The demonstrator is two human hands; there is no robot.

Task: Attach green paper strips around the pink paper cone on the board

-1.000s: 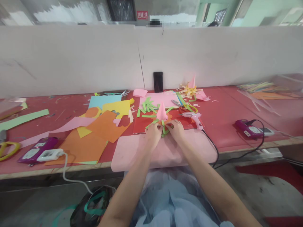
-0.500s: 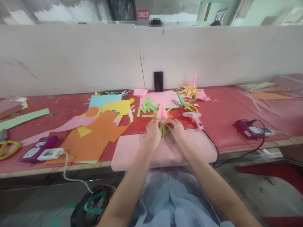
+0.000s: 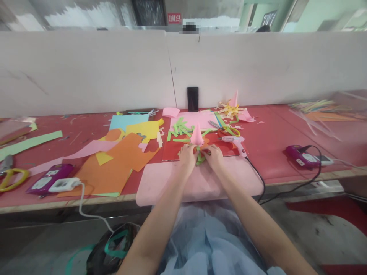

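Note:
My left hand (image 3: 187,157) and my right hand (image 3: 212,156) meet over the near edge of a red sheet (image 3: 172,151). Both are closed in a pinch on green paper strips (image 3: 199,157) that hang between them. Just beyond my fingers stands a small pink paper cone (image 3: 197,135) on an orange cut-out. More loose green strips (image 3: 180,130) lie behind it. A large pink sheet (image 3: 160,181) lies under my wrists at the table's front edge.
A white glue gun (image 3: 235,143) with a black cord lies right of my hands, scissors (image 3: 218,125) behind it. Orange, yellow and blue sheets (image 3: 126,152) cover the left. Purple devices (image 3: 301,156) sit at right, another (image 3: 50,180) at left. A phone (image 3: 192,99) leans on the divider.
My hands have drawn slightly closer together on the green strips. Little else has moved; the view has shifted a touch.

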